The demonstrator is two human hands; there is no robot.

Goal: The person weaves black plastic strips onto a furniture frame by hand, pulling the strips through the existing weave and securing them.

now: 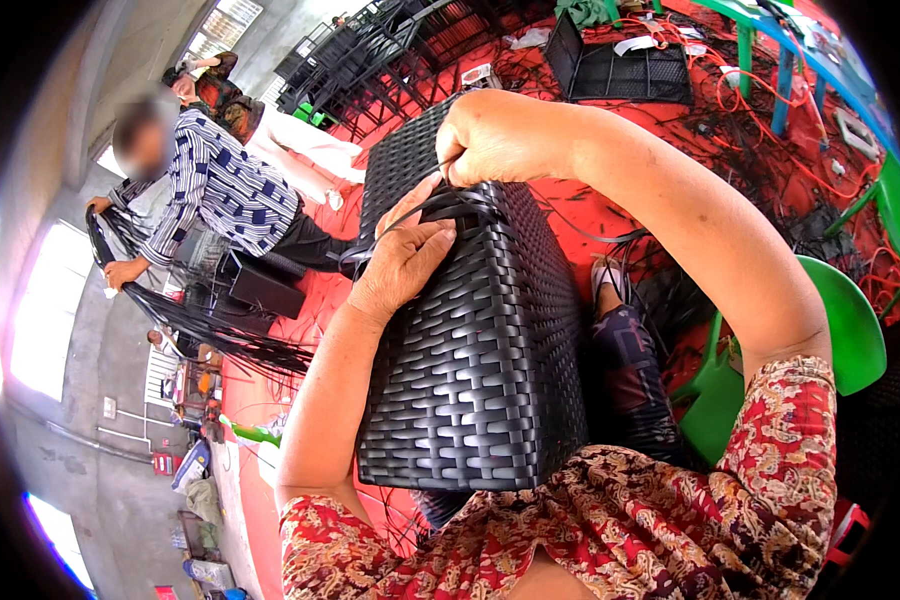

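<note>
A large black woven box (450, 370), apparently of flat plastic strip, leans across my lap. My right hand (500, 140) is closed over its upper part, pinching a thin black strip (448, 168) between thumb and fingers. Just below, my left hand (410, 260) rests against the weave. Its thumb and fingers are around a bunch of looped black strips (460, 207) at the box's edge, partly hidden by the fingers. A loose strip end (610, 238) trails off to the right of the box.
At left a person in a patterned shirt (225, 180) holds a long bundle of black strips (210, 325). Another person (220, 95) is behind. Black frames (360, 60) stand far back. Green chairs (840, 320) and a blue table (820, 60) are at right. Strip scraps litter the red floor.
</note>
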